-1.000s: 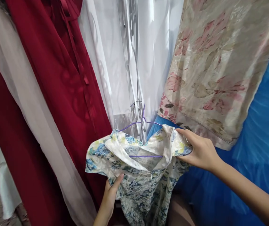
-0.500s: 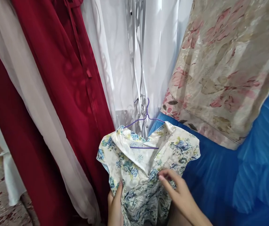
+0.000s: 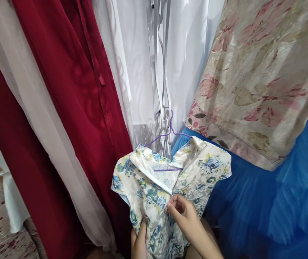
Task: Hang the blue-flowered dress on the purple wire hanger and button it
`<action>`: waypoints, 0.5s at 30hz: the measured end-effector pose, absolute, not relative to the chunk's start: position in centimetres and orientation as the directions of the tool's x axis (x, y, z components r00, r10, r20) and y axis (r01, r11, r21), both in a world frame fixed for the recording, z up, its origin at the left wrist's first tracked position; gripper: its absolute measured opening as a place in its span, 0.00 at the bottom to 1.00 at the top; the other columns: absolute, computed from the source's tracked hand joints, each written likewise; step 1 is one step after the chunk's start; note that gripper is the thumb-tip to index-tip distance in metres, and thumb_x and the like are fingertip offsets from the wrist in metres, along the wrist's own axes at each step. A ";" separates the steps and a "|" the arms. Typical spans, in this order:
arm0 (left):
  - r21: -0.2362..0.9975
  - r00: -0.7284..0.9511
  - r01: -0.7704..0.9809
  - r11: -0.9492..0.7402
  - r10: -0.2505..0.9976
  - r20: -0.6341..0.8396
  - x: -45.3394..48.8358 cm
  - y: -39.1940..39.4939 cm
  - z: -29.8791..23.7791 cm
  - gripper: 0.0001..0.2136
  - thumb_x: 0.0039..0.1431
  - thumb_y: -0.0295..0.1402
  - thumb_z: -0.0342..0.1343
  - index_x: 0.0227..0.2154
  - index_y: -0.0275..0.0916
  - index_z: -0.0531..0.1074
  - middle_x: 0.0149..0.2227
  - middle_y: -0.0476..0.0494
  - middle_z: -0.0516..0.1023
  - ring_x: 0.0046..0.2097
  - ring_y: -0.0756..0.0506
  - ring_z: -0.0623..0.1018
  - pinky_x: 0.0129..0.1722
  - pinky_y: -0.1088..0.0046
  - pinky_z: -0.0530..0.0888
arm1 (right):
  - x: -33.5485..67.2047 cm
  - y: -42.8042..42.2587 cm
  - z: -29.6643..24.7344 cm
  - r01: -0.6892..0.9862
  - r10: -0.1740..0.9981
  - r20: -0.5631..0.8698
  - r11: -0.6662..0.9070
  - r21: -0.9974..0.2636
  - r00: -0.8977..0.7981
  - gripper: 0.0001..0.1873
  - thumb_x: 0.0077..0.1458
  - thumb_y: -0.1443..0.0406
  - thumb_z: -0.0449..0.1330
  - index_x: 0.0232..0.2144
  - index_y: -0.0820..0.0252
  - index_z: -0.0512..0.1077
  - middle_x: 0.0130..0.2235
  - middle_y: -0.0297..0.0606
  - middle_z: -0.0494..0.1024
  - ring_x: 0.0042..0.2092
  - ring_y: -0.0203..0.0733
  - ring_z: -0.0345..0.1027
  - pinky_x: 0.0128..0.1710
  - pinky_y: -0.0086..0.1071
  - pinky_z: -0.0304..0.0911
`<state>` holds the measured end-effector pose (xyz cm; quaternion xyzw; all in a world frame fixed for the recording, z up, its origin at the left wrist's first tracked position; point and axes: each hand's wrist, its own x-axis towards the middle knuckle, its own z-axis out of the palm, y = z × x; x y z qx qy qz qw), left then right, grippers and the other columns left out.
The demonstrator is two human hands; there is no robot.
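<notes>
A white short-sleeved floral garment [image 3: 156, 201], printed with blue and yellow-green flowers, hangs by its shoulders from a purple hanger [image 3: 171, 124]. Its lower end is out of view, so I cannot tell whether it is a blouse or a dress. My left hand [image 3: 139, 240] is closed on the garment's left side, thumb in front and fingers behind the cloth. At the bottom point of the V-shaped neckline, my right hand [image 3: 184, 217] pinches the front cloth between thumb and fingers. The hanger's lower bar shows inside the neck opening.
White hangers [image 3: 161, 72] hang in a chain above the purple one, before white cloth [image 3: 189, 46]. Dark red cloth [image 3: 70, 90] and a pale sheer strip [image 3: 46, 126] hang left. A beige floral garment [image 3: 256, 79] and blue tulle [image 3: 297, 198] hang right.
My right hand has moved left and slightly down, from the cloth right of the neckline to its bottom point. My left hand has shifted slightly right, still holding the garment's side.
</notes>
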<state>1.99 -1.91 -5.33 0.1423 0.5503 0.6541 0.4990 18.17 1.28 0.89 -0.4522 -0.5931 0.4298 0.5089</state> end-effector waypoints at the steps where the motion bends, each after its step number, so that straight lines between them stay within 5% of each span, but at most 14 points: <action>1: 0.859 -0.471 -0.501 0.102 0.801 -0.370 2.2 -1.9 -5.4 0.16 0.54 0.41 0.63 0.43 0.40 0.74 0.53 0.34 0.79 0.64 0.32 0.70 0.63 0.54 0.67 | 17.9 1.2 0.7 0.078 0.975 0.215 0.219 -0.973 -0.064 0.19 0.61 0.49 0.58 0.30 0.59 0.68 0.25 0.32 0.69 0.28 0.40 0.62 0.30 0.31 0.55; 6: 0.879 -0.526 -0.464 0.106 0.765 -0.371 2.5 -1.9 -5.6 0.13 0.51 0.39 0.64 0.39 0.42 0.76 0.54 0.38 0.79 0.66 0.33 0.66 0.65 0.58 0.64 | 17.0 0.7 0.3 -0.084 0.980 0.200 0.200 -0.976 0.017 0.21 0.60 0.48 0.59 0.27 0.57 0.64 0.22 0.30 0.66 0.26 0.38 0.60 0.28 0.31 0.54; 15: 0.908 -0.540 -0.407 0.102 0.775 -0.329 2.6 -2.5 -6.0 0.16 0.55 0.40 0.62 0.47 0.46 0.76 0.52 0.42 0.80 0.69 0.35 0.61 0.67 0.58 0.62 | 17.0 1.0 0.5 -0.150 0.979 0.193 0.200 -0.968 0.066 0.22 0.60 0.47 0.59 0.28 0.57 0.66 0.21 0.31 0.67 0.25 0.38 0.59 0.27 0.31 0.53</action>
